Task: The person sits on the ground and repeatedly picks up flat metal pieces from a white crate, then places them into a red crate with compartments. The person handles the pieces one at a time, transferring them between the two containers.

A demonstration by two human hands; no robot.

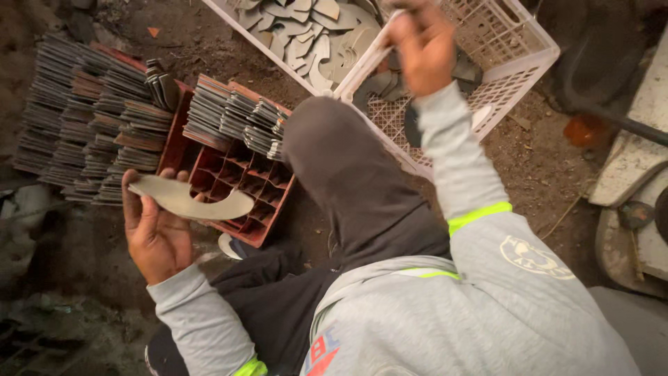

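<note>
I read this moment as mid-cycle in a sorting job: one curved blank is already in hand and a second pick is under way at the crate.

Left hand (156,226): palm up, fingers curled around a flat, crescent-shaped metal blank (189,200), which lies across the palm with its pointed end projecting toward the red compartment tray (236,184). The grasp is loose but secure.

Right hand (421,45): raised and reaching away from me, fingers closed at the near rim of the white plastic crate (515,76). Whether it pinches a piece or only the rim, I cannot tell; the fingertips are blurred.

Just beyond the left hand the tray's far compartments are packed with upright stacked blanks (240,115); the compartments nearest the hand stand open. Further to the left of that hand, more rows of stacked pieces (90,118) sit on the dirt floor (536,167). Beyond the right hand the crate's left section carries loose curved blanks (306,35). A bent knee in dark cloth (341,167) lies between the two hands.

Judgement: the next move calls for turning the held blank on edge and aligning its curve with the stacked pieces before lowering it into an open compartment. The right hand needs a clean single-piece pick.
</note>
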